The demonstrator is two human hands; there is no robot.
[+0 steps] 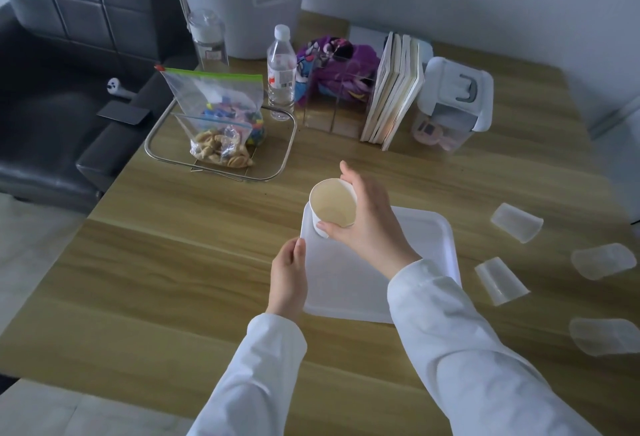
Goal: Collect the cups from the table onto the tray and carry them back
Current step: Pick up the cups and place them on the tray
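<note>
1. Two hands in white sleeves, both at work over the tabletop [173, 279].
2. Right hand [367, 224] curled around a paper cup [332, 205], thumb at the near side of the rim, fingers wrapped round the far side.
3. Cup upright, mouth open to the camera, at the far-left corner of the tray [426, 238]; hard to tell whether its base touches the tray or hangs just above.
4. Left hand [287, 276] pressed against the tray's left edge, fingers together, thumb on the rim.
5. Tray white, rectangular, flat on the tabletop, near the middle.
6. Four clear cups lying on their sides to the right of the tray, apart from one another: one far [516, 222], one just beside the tray [500, 280], one further right [603, 260], one nearest [604, 335].
7. At the back: wire basket [221, 172] with zip bags [214, 103], water bottle [281, 71], books [394, 89] standing upright, lidded box [453, 103].
</note>
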